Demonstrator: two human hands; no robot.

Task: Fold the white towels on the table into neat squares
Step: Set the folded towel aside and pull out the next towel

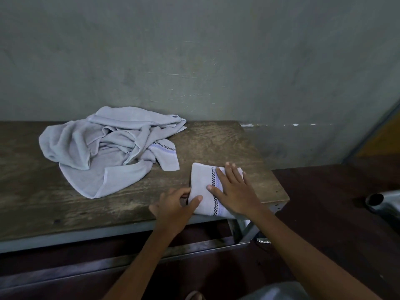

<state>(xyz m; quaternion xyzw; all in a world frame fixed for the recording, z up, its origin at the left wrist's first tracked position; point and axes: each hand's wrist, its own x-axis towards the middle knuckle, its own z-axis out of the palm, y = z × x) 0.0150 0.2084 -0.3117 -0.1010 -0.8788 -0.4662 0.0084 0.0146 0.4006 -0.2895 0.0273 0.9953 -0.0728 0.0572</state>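
Observation:
A folded white towel [202, 182] with a black-checked and blue stripe lies near the table's front right corner. My right hand [234, 189] lies flat on it with straight fingers, pressing it down. My left hand [175, 207] pinches the towel's left edge between thumb and fingers. A heap of crumpled white towels [104, 148] sits at the back left of the wooden table [43, 202], apart from both hands.
A grey wall rises right behind the table. The table's right edge lies just past the folded towel, with dark red floor beyond. A dark round metal object [375, 201] sits on the floor at far right.

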